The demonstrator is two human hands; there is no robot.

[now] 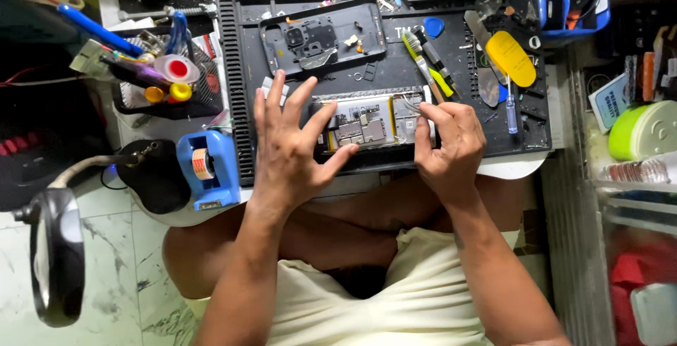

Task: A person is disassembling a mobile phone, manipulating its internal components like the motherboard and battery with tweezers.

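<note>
Black mat [247,106] holds opened phone [367,126] at centre. Left hand [293,145], fingers spread, steadies phone's left end; right hand [451,145] pinches tweezers [411,106] at its right end. Mid-teardown, prob. next needs steady tip w/ light pull.

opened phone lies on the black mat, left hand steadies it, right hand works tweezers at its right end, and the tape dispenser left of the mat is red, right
Not quite: the head view shows the tape dispenser is blue. The rest holds: the left hand steadies the opened phone on the black mat, and the right hand works tweezers.
</note>
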